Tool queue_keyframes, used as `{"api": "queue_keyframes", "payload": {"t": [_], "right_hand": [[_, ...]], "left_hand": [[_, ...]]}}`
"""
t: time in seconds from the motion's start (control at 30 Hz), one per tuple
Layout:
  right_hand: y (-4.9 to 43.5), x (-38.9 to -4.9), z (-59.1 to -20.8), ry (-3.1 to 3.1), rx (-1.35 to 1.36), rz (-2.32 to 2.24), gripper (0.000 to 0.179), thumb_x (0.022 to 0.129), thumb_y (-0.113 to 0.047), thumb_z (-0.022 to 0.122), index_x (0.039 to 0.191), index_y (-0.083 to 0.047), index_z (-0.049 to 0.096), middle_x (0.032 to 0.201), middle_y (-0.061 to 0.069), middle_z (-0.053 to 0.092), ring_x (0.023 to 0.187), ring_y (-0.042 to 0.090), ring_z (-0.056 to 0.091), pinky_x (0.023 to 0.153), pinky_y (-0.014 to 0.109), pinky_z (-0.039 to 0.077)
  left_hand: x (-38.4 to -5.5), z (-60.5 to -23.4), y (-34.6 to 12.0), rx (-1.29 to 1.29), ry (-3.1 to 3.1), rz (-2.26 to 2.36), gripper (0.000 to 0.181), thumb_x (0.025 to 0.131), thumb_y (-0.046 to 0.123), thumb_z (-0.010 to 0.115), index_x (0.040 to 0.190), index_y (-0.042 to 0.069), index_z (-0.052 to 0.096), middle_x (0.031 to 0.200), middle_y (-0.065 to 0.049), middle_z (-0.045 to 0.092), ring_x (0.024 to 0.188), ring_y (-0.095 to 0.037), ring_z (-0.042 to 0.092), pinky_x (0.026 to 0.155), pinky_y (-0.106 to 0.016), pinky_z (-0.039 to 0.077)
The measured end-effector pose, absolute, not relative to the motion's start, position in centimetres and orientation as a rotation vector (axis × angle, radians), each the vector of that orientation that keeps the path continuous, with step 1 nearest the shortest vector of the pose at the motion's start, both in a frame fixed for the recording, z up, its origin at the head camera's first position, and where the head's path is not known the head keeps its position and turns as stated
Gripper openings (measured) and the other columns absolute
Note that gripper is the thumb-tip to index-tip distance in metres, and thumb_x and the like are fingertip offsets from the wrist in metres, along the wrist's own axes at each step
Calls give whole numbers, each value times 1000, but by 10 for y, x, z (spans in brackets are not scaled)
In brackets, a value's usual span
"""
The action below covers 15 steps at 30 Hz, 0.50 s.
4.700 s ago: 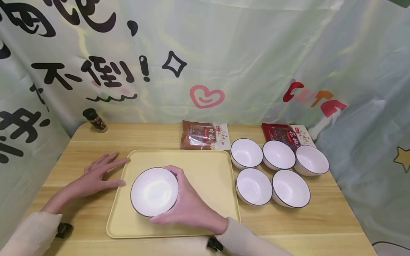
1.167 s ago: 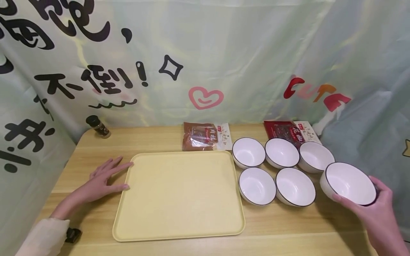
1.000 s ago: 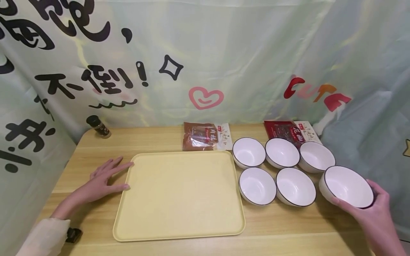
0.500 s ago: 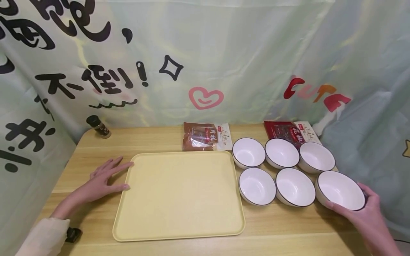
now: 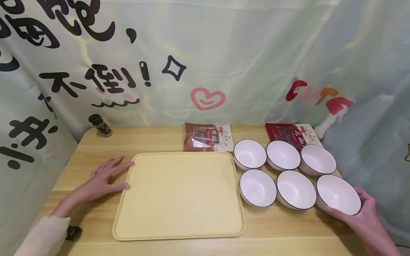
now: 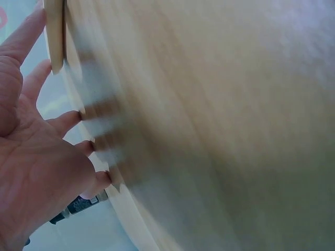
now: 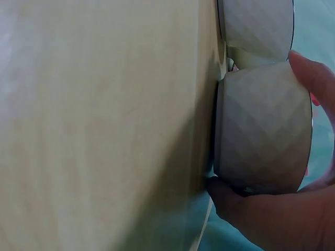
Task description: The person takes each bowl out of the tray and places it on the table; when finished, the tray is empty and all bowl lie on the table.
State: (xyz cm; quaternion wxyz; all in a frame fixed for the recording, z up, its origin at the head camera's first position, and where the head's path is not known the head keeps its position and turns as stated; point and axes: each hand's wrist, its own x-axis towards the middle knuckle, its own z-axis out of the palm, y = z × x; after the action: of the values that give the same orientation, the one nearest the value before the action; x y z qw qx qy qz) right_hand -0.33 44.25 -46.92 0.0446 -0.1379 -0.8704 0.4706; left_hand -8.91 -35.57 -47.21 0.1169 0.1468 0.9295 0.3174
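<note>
At the front right of the bowls, my right hand (image 5: 362, 213) grips a white bowl (image 5: 337, 193) with a dark rim. The thumb lies on the near side and the fingers wrap the far right side. In the right wrist view the faceted wall of this bowl (image 7: 264, 130) shows, its base at or very near the tabletop. My left hand (image 5: 100, 179) lies with spread, fairly straight fingers at the left edge of a pale yellow tray (image 5: 179, 195). Its thumb and index fingertip touch the rim. Nothing lies on the tray.
Several matching white bowls (image 5: 296, 189) stand in two rows right of the tray. A brown spice packet (image 5: 205, 137) and a red one (image 5: 288, 135) lie behind. A black-capped jar (image 5: 100, 125) stands at the back left. Printed cloth (image 5: 243, 71) hangs behind the wooden table (image 5: 272, 231).
My right hand has carried the bowl from above the tray to the far right, then lowered it leftward beside the front-row bowls. The left hand has stayed at the tray's edge.
</note>
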Motion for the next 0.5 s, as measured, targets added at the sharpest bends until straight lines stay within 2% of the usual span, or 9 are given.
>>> {"api": "queue_keyframes", "payload": {"t": [0.1,0.17,0.27,0.33,0.5], "right_hand": [[444,-3,-472,-2659,-400,1421,98,94,-5,84,160,-27,15,142,-16,28,123,-3,37,91,5,32],[443,-4,-473,-2670,-403,1418,99,95,-6,84,162,-20,12,148,-3,26,124,-1,36,91,5,31],[442,-7,-473,-2692,-423,1422,102,96,-10,83,163,-14,6,155,18,15,132,7,32,91,4,27],[442,-9,-472,-2700,-407,1427,101,97,-11,83,163,-14,7,155,24,12,133,9,32,91,4,27],[439,-13,-469,-2725,-361,1436,106,98,-11,82,168,-8,2,156,25,10,134,7,31,93,5,25]], "left_hand": [[-89,-471,-355,433,2716,937,81,99,41,82,170,29,43,179,-27,7,159,-60,-4,109,-89,-8],[-89,-471,-355,434,2714,942,81,99,41,82,169,29,43,179,-27,7,158,-61,-4,110,-89,-8],[-88,-470,-355,434,2715,949,81,99,40,82,169,27,44,178,-28,8,158,-61,-4,110,-89,-9],[-87,-471,-355,433,2718,947,81,99,40,82,169,27,44,178,-28,8,158,-62,-3,110,-89,-9],[-86,-471,-357,422,2737,934,81,99,41,82,169,28,43,178,-28,9,158,-62,-2,110,-89,-8]]}}
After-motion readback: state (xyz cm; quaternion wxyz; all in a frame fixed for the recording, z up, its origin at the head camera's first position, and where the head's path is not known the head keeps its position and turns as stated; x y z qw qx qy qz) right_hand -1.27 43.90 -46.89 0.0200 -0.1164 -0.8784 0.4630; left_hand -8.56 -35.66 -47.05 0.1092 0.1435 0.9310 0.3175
